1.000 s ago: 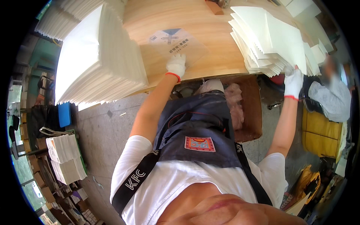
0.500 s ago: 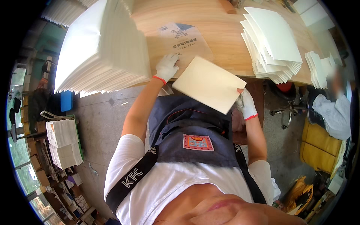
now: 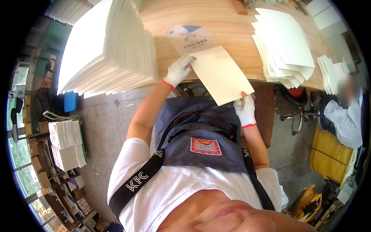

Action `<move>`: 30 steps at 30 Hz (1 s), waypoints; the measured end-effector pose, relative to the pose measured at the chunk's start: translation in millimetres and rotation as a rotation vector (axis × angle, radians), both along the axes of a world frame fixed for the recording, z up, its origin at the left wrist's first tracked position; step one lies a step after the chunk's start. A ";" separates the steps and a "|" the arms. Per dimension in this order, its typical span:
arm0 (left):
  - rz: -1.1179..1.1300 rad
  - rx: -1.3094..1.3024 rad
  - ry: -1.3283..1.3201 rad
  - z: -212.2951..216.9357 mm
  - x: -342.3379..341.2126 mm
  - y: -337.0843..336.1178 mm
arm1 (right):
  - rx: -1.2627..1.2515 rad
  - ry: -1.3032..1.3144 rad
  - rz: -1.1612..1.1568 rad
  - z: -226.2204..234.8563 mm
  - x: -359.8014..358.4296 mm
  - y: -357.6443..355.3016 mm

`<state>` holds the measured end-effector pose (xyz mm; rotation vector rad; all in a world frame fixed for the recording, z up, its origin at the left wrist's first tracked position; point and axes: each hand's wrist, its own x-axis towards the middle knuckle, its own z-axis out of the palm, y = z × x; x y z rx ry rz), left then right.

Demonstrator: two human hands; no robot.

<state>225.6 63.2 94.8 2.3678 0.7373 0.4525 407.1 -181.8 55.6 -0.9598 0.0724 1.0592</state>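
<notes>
A cream-coloured booklet or pad (image 3: 220, 75) slants out from the table over my lap. My left hand (image 3: 178, 71), in a white glove with a red cuff, grips its left edge near the far end, thumb on top. At the near right corner my right hand (image 3: 245, 110), gloved likewise, pinches it with a bare thumb showing above. A translucent printed plastic sleeve (image 3: 193, 38) with a blue flap-like end lies flat on the wooden table. The booklet's far end meets the sleeve's near part; whether it lies over or inside I cannot tell.
A tall stack of white folded sheets (image 3: 112, 54) stands on the table (image 3: 162, 15) at left. A fanned stack of white sheets (image 3: 286, 42) is at right, with a smaller pile (image 3: 327, 73) beyond. On the floor are bundled papers (image 3: 66, 145) and a wheeled chair (image 3: 293, 96).
The booklet has turned and moved away from me until its far end meets the sleeve. My left hand has gone from the sleeve to the booklet's edge. My right hand still holds its corner.
</notes>
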 end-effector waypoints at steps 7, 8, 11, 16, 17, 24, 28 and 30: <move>0.652 -0.902 -1.197 -57.8 49.5 -72.4 | 0.079 -0.011 -0.003 22.7 -26.7 -13.6; 0.601 -1.172 -1.283 -72.4 55.6 -73.2 | 0.081 -0.038 0.009 24.6 -29.1 -16.4; 0.252 -1.651 -1.096 -109.5 55.2 -74.4 | 0.072 -0.077 0.092 24.8 -28.3 -27.1; 0.080 -0.485 -0.325 -142.4 21.6 -120.6 | -0.060 -0.021 0.226 0.0 -35.6 -25.9; 0.092 -0.383 -0.262 -146.9 15.3 -129.4 | -0.098 0.054 0.146 -3.1 -47.5 -22.3; 0.661 -0.432 -0.282 -145.0 13.6 -121.8 | 0.018 -0.208 0.013 -30.4 -72.7 41.4; 0.722 -0.602 -0.288 -147.8 10.3 -102.2 | -0.067 -0.100 -0.019 -22.2 -75.6 64.8; 0.884 -1.008 -0.315 -103.3 15.4 -106.0 | -0.142 0.009 -0.031 -31.7 -75.8 63.1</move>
